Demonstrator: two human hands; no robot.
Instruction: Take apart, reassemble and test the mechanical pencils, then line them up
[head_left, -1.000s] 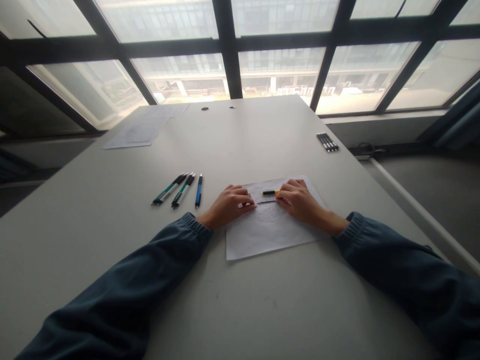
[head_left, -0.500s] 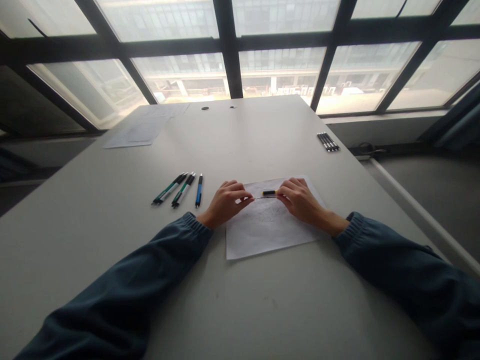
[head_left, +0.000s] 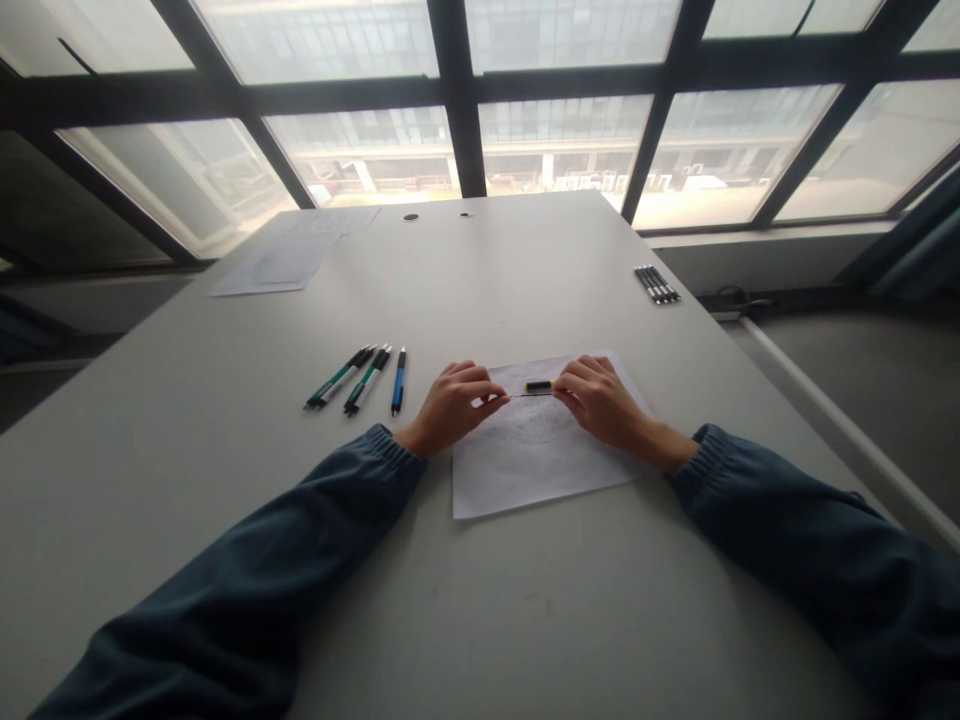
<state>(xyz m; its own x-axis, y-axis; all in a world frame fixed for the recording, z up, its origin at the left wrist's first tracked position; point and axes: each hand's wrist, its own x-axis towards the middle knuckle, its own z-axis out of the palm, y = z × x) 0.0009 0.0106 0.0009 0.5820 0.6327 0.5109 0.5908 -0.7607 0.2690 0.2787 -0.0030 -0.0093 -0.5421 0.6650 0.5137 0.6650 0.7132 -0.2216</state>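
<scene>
- I see the left hand [head_left: 459, 403] and right hand [head_left: 604, 408], each grip pinching a thin rod [head_left: 531, 395].
- Uneven pulling could bend it; brushing the black-and-yellow stick [head_left: 538, 385] could roll it.

No lettering (or number) can be read anywhere.

Count from where I stand. Hands: two, left hand [head_left: 456, 402] and right hand [head_left: 604, 405]. Between their fingertips: one thin dark rod [head_left: 531, 395]. Just beyond it: one yellow-and-black piece [head_left: 538, 386]. Beneath the hands: one sheet of paper [head_left: 525, 475]. Left of the left hand: one blue pen [head_left: 399, 382]; green-and-grey pens [head_left: 367, 382], overlapping, at least three. Beyond the right hand: black pens [head_left: 656, 285], four or five, too small to settle. Far beyond the left hand: loose papers [head_left: 262, 265], at least two.
</scene>
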